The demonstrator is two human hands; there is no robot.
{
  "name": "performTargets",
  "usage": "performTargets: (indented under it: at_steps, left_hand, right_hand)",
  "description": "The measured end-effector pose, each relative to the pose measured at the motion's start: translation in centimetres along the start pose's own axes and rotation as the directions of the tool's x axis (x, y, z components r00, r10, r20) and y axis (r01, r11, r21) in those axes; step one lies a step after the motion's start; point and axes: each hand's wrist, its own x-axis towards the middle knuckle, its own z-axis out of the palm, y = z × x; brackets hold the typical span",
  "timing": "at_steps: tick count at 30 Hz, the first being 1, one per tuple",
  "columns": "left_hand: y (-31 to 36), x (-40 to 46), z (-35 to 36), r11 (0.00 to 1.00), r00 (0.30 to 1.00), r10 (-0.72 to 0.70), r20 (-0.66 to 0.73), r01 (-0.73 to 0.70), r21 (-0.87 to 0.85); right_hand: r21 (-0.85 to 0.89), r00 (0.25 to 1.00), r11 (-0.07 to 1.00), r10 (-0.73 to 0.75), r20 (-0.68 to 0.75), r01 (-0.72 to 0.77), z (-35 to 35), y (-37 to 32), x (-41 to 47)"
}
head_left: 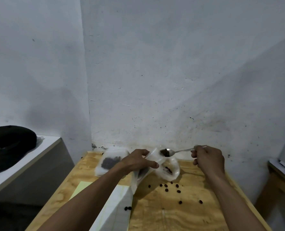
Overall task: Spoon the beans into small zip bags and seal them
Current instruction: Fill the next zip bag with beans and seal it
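My left hand (136,161) grips a small clear zip bag (142,174) and holds its mouth up and open. My right hand (208,160) holds a metal spoon (173,152) by the handle. The spoon's bowl carries dark beans and hovers right at the bag's mouth. Behind the spoon lies a larger clear plastic bag (171,170) with a few beans inside. To the left sits a pile of filled zip bags (111,161) with dark beans in them. Several loose beans (171,187) lie scattered on the wooden table (188,214).
A white pad or stack of paper (116,205) and a yellow sheet (80,188) lie on the table's left front. A black cap (10,147) rests on a white shelf (26,165) at the left. The wall stands right behind the table; another table edge (278,172) shows at right.
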Motion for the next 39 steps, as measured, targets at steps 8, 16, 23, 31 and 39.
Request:
performTargets:
  at_steps: [8,16,23,31,39]
  left_hand:
    - [0.5,0.1,0.2,0.992,1.0,0.002,-0.018,-0.004,-0.127]
    - [3.0,3.0,0.7,0.994,0.994,-0.02,0.105,0.032,-0.106]
    - [3.2,6.6,2.9,0.987,0.986,-0.159,0.05,0.159,0.001]
    - [3.6,4.7,1.4,0.932,0.982,-0.145,0.12,0.176,-0.316]
    - [3.0,3.3,-0.5,0.861,0.976,-0.142,0.163,0.203,-0.466]
  right_hand:
    - [-0.238,0.948,0.934,-0.299,-0.111,0.267,0.7,-0.2,0.3]
    - [-0.579,0.987,0.811,-0.148,-0.058,0.087,2.9,3.7,-0.3]
    - [-0.613,0.991,0.789,-0.046,-0.127,-0.042,3.6,3.6,0.4]
    - [-0.078,0.919,0.923,0.362,-0.157,-0.377,4.6,7.2,-1.4]
    - [0.145,0.886,0.886,0.455,-0.085,-0.441,4.8,6.9,-2.1]
